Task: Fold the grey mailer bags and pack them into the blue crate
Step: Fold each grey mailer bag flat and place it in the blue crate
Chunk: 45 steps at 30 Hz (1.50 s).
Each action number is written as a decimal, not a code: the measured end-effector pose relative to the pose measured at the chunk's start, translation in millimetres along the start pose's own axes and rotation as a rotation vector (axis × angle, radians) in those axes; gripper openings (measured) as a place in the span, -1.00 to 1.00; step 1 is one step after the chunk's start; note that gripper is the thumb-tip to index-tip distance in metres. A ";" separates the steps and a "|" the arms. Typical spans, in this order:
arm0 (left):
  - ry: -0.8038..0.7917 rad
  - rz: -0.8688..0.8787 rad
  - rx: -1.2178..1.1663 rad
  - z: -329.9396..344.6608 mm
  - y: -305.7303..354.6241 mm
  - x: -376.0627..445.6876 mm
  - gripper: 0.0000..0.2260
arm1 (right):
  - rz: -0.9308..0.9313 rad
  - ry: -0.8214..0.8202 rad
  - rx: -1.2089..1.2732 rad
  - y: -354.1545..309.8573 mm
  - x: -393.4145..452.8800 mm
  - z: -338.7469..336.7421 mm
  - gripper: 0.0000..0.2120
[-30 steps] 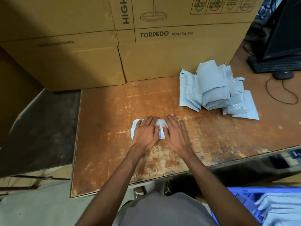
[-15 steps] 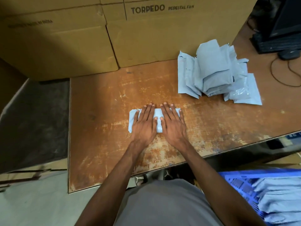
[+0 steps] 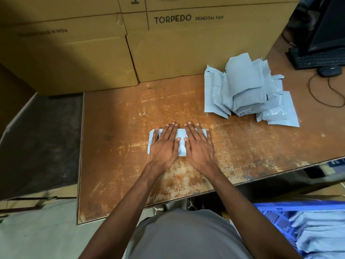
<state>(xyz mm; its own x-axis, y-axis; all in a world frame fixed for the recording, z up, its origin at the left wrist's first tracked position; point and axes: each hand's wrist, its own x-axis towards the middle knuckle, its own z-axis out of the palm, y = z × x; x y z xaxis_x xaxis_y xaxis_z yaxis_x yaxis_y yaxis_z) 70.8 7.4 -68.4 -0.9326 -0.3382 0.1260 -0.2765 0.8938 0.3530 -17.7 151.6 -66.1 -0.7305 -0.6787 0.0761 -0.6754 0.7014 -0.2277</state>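
Note:
A folded grey mailer bag lies flat on the worn wooden table. My left hand presses its left half with straight fingers. My right hand presses its right half the same way. Only the middle strip and the outer corners of the bag show between and beside my hands. A loose pile of grey mailer bags sits at the back right of the table. The blue crate stands below the table at the lower right, with folded grey bags inside.
Large cardboard boxes stand along the back of the table. A keyboard, a mouse and its cable lie at the far right. A dark lower surface adjoins the table's left edge.
Both hands have spread a little further apart along the folded bag while staying flat on it. The view has shifted slightly.

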 end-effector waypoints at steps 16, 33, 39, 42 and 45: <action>-0.010 -0.053 0.026 2.1 -22.7 6.2 -0.49 | -0.043 0.062 0.025 -22.1 18.4 8.1 -0.43; -0.077 -0.064 -0.038 -2.1 -22.8 12.6 -0.49 | -0.056 -0.005 0.040 -20.6 24.1 6.2 -0.43; -0.287 -0.024 -0.135 -22.0 -30.4 24.4 -0.47 | -0.026 -0.173 0.446 5.4 34.3 -0.5 -0.43; -0.282 0.035 -0.055 -31.7 -30.9 34.3 -0.50 | -0.004 -0.264 0.412 27.3 38.9 -12.0 -0.37; -0.305 0.047 0.014 -44.1 -21.8 46.2 -0.47 | -0.002 -0.277 0.334 30.3 43.1 -23.2 -0.37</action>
<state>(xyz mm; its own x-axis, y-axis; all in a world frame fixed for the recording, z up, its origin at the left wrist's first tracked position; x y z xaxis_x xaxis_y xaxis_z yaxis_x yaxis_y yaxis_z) 44.0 -40.7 -29.5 -0.9705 -0.1940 -0.1428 -0.2322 0.9113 0.3401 -72.0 148.6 -47.2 -0.6442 -0.7443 -0.1760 -0.5734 0.6223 -0.5329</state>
